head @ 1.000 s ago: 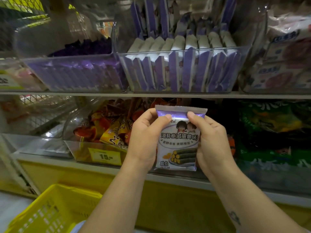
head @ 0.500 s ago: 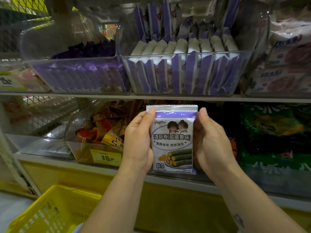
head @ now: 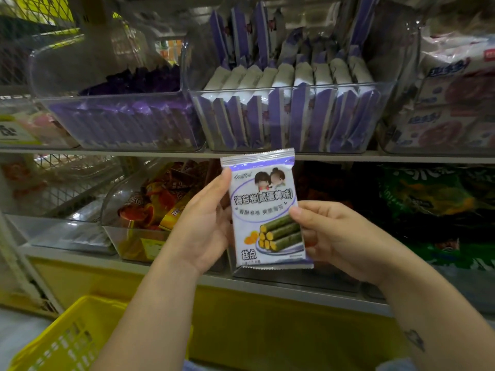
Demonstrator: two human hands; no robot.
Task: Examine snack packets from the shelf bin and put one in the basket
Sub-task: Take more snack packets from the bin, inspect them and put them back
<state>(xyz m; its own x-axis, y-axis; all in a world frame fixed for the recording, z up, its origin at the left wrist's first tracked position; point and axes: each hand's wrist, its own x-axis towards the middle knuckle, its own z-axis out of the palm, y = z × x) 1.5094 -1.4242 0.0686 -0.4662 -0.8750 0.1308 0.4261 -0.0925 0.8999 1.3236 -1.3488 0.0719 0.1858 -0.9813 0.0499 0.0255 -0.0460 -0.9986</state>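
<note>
Purple-white packet (head: pixel 263 207) raised, right hand (head: pixel 334 236) gripping lower

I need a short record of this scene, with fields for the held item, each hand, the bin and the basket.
held item: snack packet, upright, front facing the camera
left hand: holds its left edge
right hand: pinches its right edge
clear bin: on the shelf above, holds similar purple-white packets
yellow basket: lower left, below the hands

The one head-worn camera is facing forward and slightly down, sitting close to the shelf (head: pixel 80 150), basket (head: pixel 67 341) showing at seven o'clock.
</note>
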